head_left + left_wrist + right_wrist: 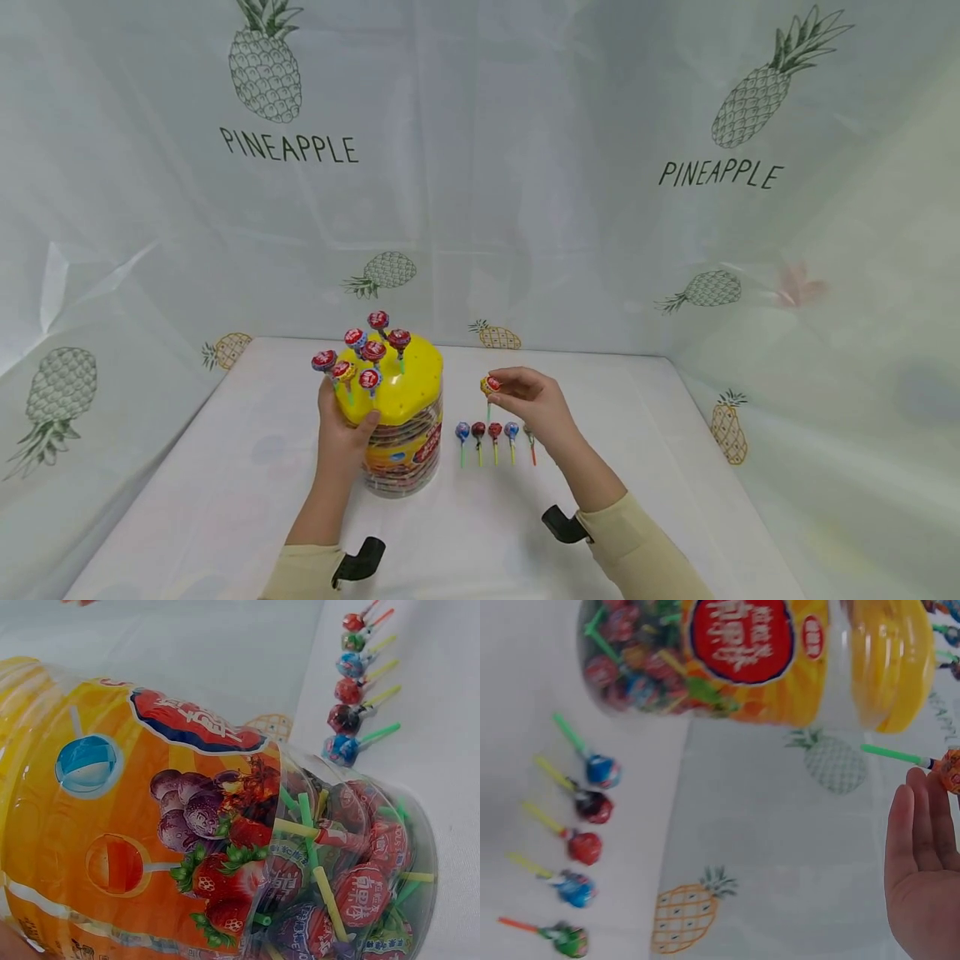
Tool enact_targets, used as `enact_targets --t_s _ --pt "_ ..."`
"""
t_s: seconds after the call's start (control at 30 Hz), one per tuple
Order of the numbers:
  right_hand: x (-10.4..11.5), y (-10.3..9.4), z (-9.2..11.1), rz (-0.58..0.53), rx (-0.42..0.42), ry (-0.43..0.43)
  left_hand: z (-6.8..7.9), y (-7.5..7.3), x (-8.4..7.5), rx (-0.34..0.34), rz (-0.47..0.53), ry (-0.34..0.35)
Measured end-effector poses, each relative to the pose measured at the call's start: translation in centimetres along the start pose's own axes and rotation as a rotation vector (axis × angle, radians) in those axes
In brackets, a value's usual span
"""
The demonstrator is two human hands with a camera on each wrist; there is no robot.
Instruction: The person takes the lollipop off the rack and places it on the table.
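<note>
A clear plastic jar [405, 454] packed with wrapped lollipops stands on the table under a yellow lid [420, 367]. Several lollipops [373, 351] stick up out of that lid by their sticks. My left hand [341, 437] grips the jar on its left side near the top, thumb across the lid's front edge; its other fingers are mostly hidden. Between the fingertips of my right hand [538, 408] is the head of a yellow-and-red lollipop [490, 385]. In the right wrist view its green stick [891, 754] points away from the hand, apart from the jar.
To the right of the jar lies a row of several lollipops [495, 432], heads away from me, with green, yellow and orange sticks. The white table [600, 392] meets a hanging pineapple-print sheet [525, 208] at the back and sides.
</note>
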State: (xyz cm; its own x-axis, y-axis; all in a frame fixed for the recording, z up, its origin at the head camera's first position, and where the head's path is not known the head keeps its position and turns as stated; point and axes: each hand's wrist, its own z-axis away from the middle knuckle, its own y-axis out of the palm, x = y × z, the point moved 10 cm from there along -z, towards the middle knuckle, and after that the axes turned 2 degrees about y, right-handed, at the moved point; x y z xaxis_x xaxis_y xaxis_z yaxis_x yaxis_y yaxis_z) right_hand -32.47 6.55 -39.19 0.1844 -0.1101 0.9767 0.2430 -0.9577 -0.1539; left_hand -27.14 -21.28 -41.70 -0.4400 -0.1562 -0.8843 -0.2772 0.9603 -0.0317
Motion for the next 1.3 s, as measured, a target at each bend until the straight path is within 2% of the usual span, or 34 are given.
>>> enact_targets --t_s 0.37,0.57,0.73,1.07,1.3 --pt "-4.8 -3.0 1.6 -0.035 -0.071 0.09 0.0 0.0 -0.3 0.0 0.015 0.002" --pt "-7.4 -4.9 2.4 -0.008 -0.129 0.154 -0.1 0.0 -0.2 -0.007 0.017 0.009" --pt "-9.3 -6.5 3.0 0.001 -0.145 0.196 0.0 0.1 -0.3 -0.006 0.03 0.019" --pt "-11.9 -9.4 3.6 -0.009 -0.142 0.158 0.1 -0.1 0.2 -0.009 0.034 -0.001" --pt "-14.3 -11.8 3.4 0.036 -0.164 0.211 0.0 0.0 0.5 -0.008 0.03 -0.022"
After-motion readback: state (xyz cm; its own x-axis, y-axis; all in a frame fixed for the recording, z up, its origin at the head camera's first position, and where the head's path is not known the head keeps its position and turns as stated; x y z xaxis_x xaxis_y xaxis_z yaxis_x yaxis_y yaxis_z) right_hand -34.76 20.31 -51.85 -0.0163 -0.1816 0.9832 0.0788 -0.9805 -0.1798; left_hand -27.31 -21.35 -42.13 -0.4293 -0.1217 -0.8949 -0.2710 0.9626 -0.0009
